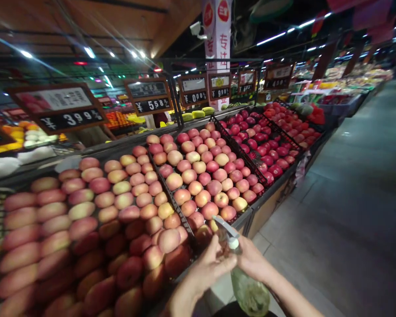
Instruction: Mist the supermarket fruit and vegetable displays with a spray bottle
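Both my hands meet at the bottom middle, in front of a stall of apples. My left hand (208, 267) and my right hand (251, 259) pinch the top of a thin clear plastic bag (249, 290), fingers closed on its twisted neck. The bag hangs down between my forearms with something greenish inside that I cannot make out. A strip of the bag's top sticks up towards the nearest pink-yellow apples (198, 185).
Black crates of pink apples fill the left and centre; dark red apples (270, 145) lie further right. Price boards (71, 119) hang above the stall. A grey tiled aisle (356, 198) runs along the right. More produce stands lie at the back.
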A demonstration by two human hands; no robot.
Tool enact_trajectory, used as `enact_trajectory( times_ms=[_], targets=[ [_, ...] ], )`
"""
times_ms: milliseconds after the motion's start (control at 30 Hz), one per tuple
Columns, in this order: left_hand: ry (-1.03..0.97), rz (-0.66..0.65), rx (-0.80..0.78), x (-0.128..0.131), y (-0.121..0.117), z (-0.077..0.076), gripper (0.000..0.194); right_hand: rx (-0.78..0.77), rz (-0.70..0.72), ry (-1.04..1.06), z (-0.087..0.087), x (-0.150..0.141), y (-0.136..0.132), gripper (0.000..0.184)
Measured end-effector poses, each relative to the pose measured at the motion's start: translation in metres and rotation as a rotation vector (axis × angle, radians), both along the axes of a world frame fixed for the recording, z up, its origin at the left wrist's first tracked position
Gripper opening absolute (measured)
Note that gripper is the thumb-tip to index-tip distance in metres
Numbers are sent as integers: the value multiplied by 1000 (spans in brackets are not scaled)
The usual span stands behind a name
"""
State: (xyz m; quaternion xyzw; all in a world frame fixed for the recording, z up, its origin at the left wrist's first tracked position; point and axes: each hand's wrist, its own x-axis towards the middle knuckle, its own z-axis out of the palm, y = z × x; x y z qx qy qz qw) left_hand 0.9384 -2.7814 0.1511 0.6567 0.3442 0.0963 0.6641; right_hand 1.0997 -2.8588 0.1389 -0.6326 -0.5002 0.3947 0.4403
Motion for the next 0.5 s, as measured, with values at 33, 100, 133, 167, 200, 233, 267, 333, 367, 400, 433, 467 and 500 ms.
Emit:
enact_trajectory(
  times_ms=[33,100,133,167,200,233,267,333,367,400,433,467,500],
  targets=[
    [0,-3,64,-1,16,5,67,10,18,45,-3,9,-2,29],
    [-17,302,422,0,60,18,42,-1,50,73,-7,24,-4,22],
    [74,554,641,3,86,23,39,-24,61,49,-9,29,-5,23],
    [229,765,830,6,111,27,41,-46,71,6,-10,32,-5,26],
    [309,861,876,11,134,29,51,-63,87,-47,-12,32,-5,31],
    [368,919,880,16,153,30,61,-75,111,-100,-14,32,-4,34],
    [418,936,893,20,167,29,62,-82,142,-142,-16,29,-3,36],
    [475,906,879,29,181,23,61,-79,208,-184,-20,22,1,35],
    [498,885,881,32,181,20,59,-78,236,-190,-21,17,2,34],
    [521,873,884,34,180,17,59,-78,256,-191,-22,13,4,34],
    [545,870,885,36,177,14,59,-79,270,-193,-23,10,6,35],
    [572,876,882,38,175,13,59,-83,276,-194,-23,7,8,35],
    [600,886,873,40,173,12,58,-89,274,-191,-24,6,10,35]
  ],
)
